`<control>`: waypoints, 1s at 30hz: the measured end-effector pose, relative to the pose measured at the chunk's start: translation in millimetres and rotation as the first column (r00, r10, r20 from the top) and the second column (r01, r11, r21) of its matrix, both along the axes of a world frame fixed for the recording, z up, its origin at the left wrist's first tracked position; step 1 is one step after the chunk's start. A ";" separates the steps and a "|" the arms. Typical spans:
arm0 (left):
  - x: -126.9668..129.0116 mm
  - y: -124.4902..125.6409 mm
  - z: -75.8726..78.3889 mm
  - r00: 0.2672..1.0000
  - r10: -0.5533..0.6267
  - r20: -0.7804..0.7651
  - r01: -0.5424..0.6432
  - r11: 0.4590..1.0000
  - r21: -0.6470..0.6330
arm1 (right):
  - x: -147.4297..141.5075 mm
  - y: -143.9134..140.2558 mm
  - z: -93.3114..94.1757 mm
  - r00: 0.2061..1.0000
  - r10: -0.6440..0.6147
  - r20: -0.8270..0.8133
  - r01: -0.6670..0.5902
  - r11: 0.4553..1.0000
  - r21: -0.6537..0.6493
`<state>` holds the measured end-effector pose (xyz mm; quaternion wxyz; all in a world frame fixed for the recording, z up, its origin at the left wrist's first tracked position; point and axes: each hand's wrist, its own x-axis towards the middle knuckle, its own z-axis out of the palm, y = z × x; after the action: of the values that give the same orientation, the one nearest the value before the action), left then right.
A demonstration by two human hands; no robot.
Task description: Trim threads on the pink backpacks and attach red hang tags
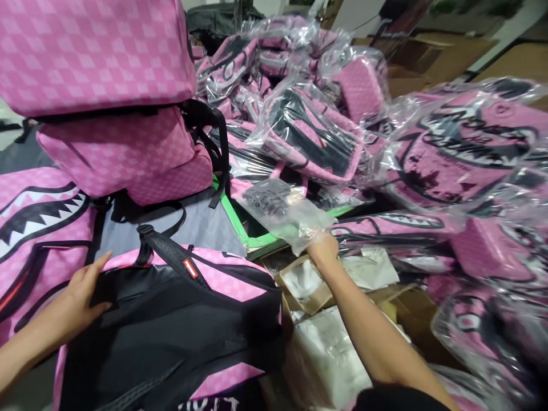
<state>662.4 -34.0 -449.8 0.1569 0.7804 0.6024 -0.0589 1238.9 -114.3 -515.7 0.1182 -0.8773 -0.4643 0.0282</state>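
A pink-and-black backpack [184,325] lies with its black back panel up, close in front of me. My left hand [79,299] rests at its left edge, thumb and fingers spread against the fabric. A black strap with a small red label [190,268] crosses the bag's upper side. Farther right, my right hand [323,250] is closed on the near end of a clear plastic bag [278,208] with dark print. That bag lies over the corner of a green-edged frame [235,220]; part of my right hand is hidden by it.
Two pink checkered backpacks [124,151] are stacked at the upper left, beside another with a shark-mouth print [40,228]. Many plastic-wrapped pink bags [312,134] are heaped behind and to the right. An open cardboard box [306,285] with white packets [334,348] stands below my right forearm.
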 end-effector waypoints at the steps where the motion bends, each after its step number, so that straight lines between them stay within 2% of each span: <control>1: -0.1 0.3 0.3 1.000 -0.015 0.009 0.015 1.000 0.004 | -2.6 -16.0 6.3 0.997 -0.066 0.027 0.067 0.997 -0.035; 3: 2.4 0.0 1.5 0.998 -0.048 0.038 0.048 0.999 0.007 | -11.1 -45.1 22.2 0.986 -0.152 0.062 0.159 0.979 -0.127; 5: 10.5 -2.3 5.4 0.999 -0.048 0.015 0.048 0.998 0.028 | -25.1 -66.0 42.7 0.984 -0.170 0.055 0.178 0.960 -0.216; 7: 24.5 -6.6 12.4 0.998 -0.052 -0.031 0.054 0.997 0.055 | -46.2 -75.1 65.0 0.990 -0.133 -0.038 0.119 0.961 -0.249; 8: 33.2 -9.1 16.7 0.996 -0.055 -0.067 0.060 0.996 0.073 | -59.6 -74.5 75.5 0.987 -0.073 -0.141 0.040 0.974 -0.221; 9: 42.4 -11.6 21.1 0.993 -0.057 -0.107 0.066 0.994 0.090 | -75.0 -70.4 84.7 0.961 0.024 -0.276 -0.069 0.985 -0.155; 10: 51.5 -13.6 25.3 0.988 -0.055 -0.146 0.071 0.992 0.106 | -92.4 -63.2 92.2 0.898 0.152 -0.412 -0.192 0.980 -0.059; 12: 67.1 -15.5 32.3 0.977 -0.049 -0.209 0.073 0.991 0.109 | -132.6 -41.4 100.9 0.722 0.418 -0.552 -0.387 0.905 0.178; 13: 72.7 -15.1 34.7 0.975 -0.052 -0.218 0.076 0.992 0.105 | -154.9 -28.2 102.1 0.657 0.522 -0.544 -0.440 0.852 0.285; 15: 77.6 -12.4 36.9 0.976 -0.062 -0.207 0.079 0.994 0.078 | -201.0 -1.2 100.1 0.596 0.653 -0.467 -0.488 0.756 0.436; 17: 74.5 -10.2 35.6 0.988 -0.051 -0.147 0.060 0.996 0.060 | -243.5 22.5 95.7 0.545 0.724 -0.423 -0.534 0.689 0.490; 19: 64.8 -11.4 30.7 0.999 -0.024 -0.026 0.026 0.998 0.064 | -275.7 40.3 94.1 0.472 0.772 -0.426 -0.647 0.631 0.427; 21: 51.1 -17.3 22.7 0.986 -0.002 0.169 -0.012 0.997 0.082 | -294.9 52.0 98.3 0.429 0.802 -0.416 -0.777 0.562 0.283; 24: 30.7 -32.1 9.4 0.873 0.054 0.484 -0.109 0.990 0.085 | -307.6 61.5 112.4 0.439 0.825 -0.356 -0.865 0.495 0.082; 26: 21.6 -42.7 4.1 0.795 0.097 0.598 -0.159 0.986 0.051 | -313.9 64.6 119.8 0.446 0.840 -0.309 -0.882 0.471 0.010; 27: 18.7 -47.3 3.2 0.775 0.105 0.623 -0.164 0.986 0.039 | -317.8 65.3 121.2 0.424 0.855 -0.299 -0.899 0.438 -0.024; 28: 16.6 -51.2 3.1 0.764 0.102 0.637 -0.158 0.987 0.032 | -322.3 65.4 120.9 0.389 0.873 -0.294 -0.920 0.387 -0.068; 30: 13.2 -57.2 3.9 0.758 0.078 0.648 -0.129 0.991 0.032 | -331.9 64.0 116.3 0.298 0.908 -0.293 -0.949 0.249 -0.193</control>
<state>675.7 -91.2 -446.0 0.3281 0.7239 0.5557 0.2440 907.0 -50.3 -399.4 -0.0424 -0.4359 -0.8710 0.2227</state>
